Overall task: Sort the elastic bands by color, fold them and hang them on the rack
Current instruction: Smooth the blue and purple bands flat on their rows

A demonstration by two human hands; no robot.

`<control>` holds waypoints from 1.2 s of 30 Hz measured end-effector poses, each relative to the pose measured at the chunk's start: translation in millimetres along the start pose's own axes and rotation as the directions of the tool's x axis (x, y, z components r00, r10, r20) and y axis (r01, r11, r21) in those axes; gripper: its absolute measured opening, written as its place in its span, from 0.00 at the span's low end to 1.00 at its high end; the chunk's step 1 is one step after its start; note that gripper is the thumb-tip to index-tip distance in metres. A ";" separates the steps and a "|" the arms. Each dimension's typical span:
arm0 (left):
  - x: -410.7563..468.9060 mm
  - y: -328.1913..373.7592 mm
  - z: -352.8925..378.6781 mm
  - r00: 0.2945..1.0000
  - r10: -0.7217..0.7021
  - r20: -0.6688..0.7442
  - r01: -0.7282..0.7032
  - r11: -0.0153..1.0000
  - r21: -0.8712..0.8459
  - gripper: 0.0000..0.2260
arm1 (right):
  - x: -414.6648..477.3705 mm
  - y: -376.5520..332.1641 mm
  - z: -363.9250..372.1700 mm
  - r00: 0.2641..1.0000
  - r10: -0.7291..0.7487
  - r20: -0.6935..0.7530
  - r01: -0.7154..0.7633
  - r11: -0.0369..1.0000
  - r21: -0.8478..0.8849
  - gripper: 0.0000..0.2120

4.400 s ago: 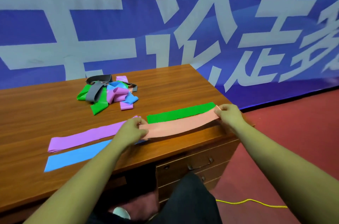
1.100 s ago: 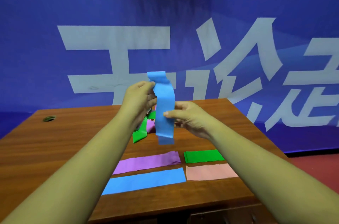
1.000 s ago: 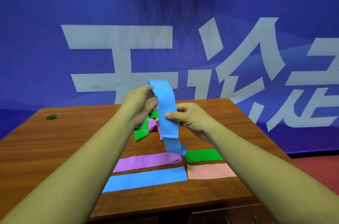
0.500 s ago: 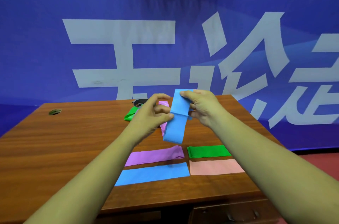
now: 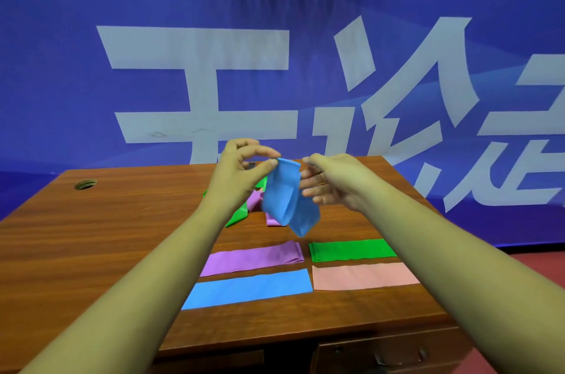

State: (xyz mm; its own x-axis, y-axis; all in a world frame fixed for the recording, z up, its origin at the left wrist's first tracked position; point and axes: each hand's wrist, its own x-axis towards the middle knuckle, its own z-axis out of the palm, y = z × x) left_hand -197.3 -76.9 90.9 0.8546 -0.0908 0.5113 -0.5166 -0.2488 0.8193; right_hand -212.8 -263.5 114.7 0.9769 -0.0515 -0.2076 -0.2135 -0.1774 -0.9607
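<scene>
Desk front: the desk (image 5: 91, 251) is carrying four folded bands in the lower middle of the frame. The laid blue band (image 5: 247, 289) is lying nearest, with the pink band (image 5: 365, 275) just right of it. The purple band (image 5: 253, 257) and green band (image 5: 351, 249) are lying just behind them.
Held band: the held blue band (image 5: 286, 196) is hanging doubled over at frame centre, above the desk.
Left hand: the left hand (image 5: 241, 177) is pinching the band's top edge between thumb and forefinger.
Right hand: the right hand (image 5: 330, 184) is sitting at the band's right edge with its fingers loosely curled. Whether it is gripping cannot be told.
Pile: the tangled pile (image 5: 238, 214) of green and purple is lying behind the hands, partly hidden.
Far: the banner (image 5: 195, 49) is filling the upper frame. No rack is showing.
Risk: with one sure pinch holding stretchy material, the fold is likely slipping open or skewing. A dropped band would be landing on the sorted rows and mixing the colours.
</scene>
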 end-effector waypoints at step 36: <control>-2.9 5.5 -16.4 0.929 -0.145 0.339 0.243 0.933 -0.265 0.09 | -14.5 -60.7 25.3 0.810 -0.586 0.012 0.579 0.798 -0.169 0.05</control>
State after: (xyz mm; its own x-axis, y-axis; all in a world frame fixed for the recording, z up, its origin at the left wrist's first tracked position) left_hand -203.5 -62.2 98.1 0.8872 -0.3756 0.2682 -0.2887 0.0018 0.9574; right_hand -213.7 -227.1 171.4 0.9169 0.0741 0.3923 0.3932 -0.3376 -0.8552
